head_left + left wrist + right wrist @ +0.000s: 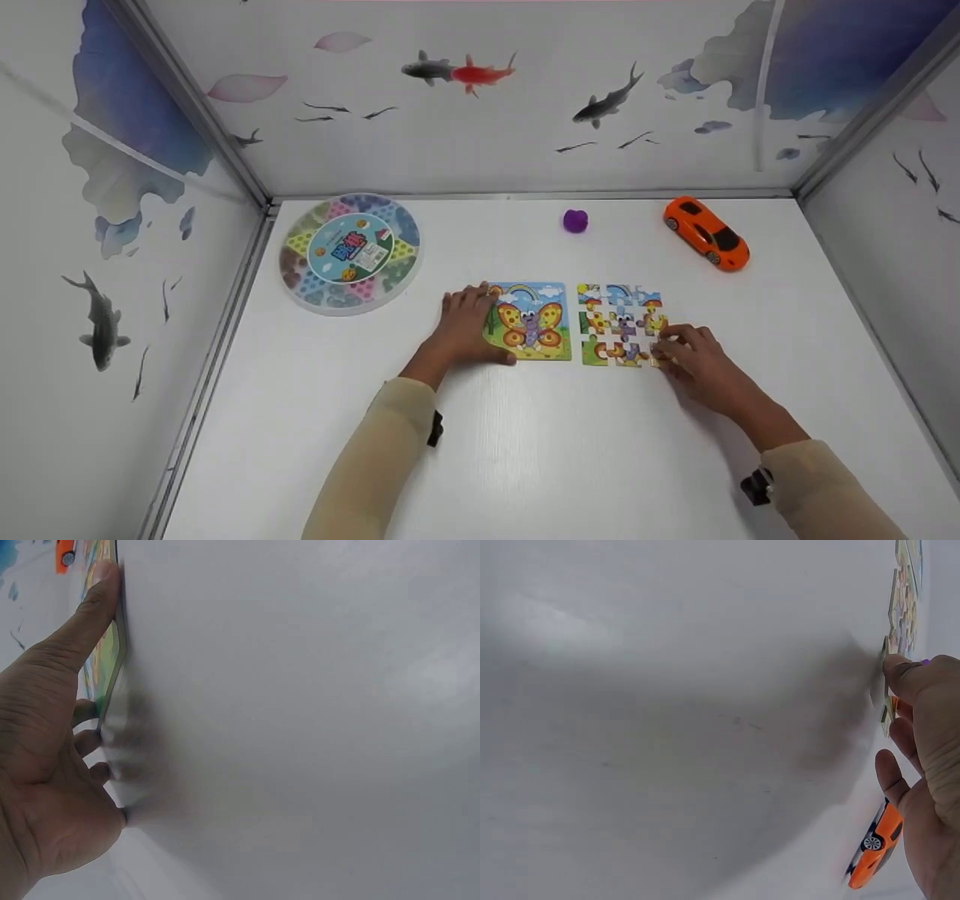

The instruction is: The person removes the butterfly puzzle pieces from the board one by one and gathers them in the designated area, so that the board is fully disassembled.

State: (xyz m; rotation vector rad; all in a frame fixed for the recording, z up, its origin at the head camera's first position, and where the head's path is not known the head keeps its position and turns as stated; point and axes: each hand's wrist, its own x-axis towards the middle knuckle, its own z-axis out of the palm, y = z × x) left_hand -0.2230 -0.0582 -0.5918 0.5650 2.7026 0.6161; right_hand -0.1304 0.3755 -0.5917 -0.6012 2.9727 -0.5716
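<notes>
A square butterfly picture board (529,322) lies flat on the table. My left hand (466,326) rests around its left side, fingertips at the upper left corner and thumb along the lower edge. In the left wrist view, the left hand (56,742) has its thumb stretched along the board's edge (112,682). Right of the board lie butterfly jigsaw pieces (621,324) in rows, with narrow gaps between them. My right hand (701,367) pinches a puzzle piece (657,352) at the lower right corner of these rows; the fingers partly hide it.
A round Chinese checkers box (409,277) lies at the back left. Behind the puzzle sit a small purple object (575,221) and, further right, an orange toy car (706,233). Printed walls (510,142) enclose the white table (525,450) at the back and sides.
</notes>
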